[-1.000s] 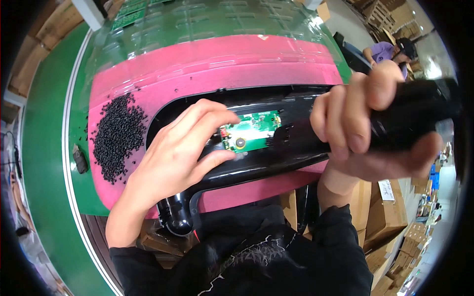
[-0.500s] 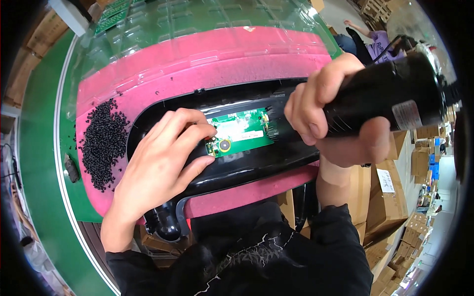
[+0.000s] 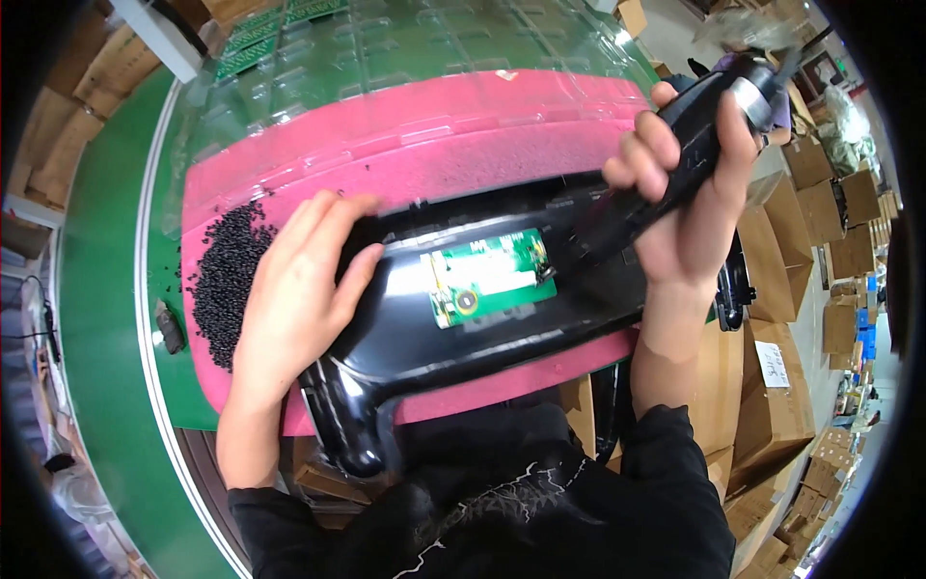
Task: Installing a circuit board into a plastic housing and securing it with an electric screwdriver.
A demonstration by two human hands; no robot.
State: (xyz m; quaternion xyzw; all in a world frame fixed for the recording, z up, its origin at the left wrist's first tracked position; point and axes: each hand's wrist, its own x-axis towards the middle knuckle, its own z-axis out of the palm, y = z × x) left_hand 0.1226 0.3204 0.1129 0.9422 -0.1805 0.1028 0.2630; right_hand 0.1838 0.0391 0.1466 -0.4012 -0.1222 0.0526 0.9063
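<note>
The left hand (image 3: pixel 294 289) lies flat, fingers spread, on the left end of a glossy black housing (image 3: pixel 405 338), pressing it down; its grip is open, palm on the plastic. The housing lies across a pink foam pad (image 3: pixel 405 135) on the table (image 3: pixel 96 289), its narrow neck hanging over the near edge toward the person. A green circuit board (image 3: pixel 492 288) sits inside the housing, near the middle.

The right hand (image 3: pixel 690 207) has its grip closed around a black power screwdriver (image 3: pixel 699 125), held tilted, its tip pointing down at the housing just right of the board. Whether the tip touches cannot be told.

A heap of small black screws (image 3: pixel 227 275) lies on the pad, just left of the left hand. Clear plastic trays (image 3: pixel 405 58) lie beyond the pad. Cardboard boxes (image 3: pixel 772 376) stand at the right.
</note>
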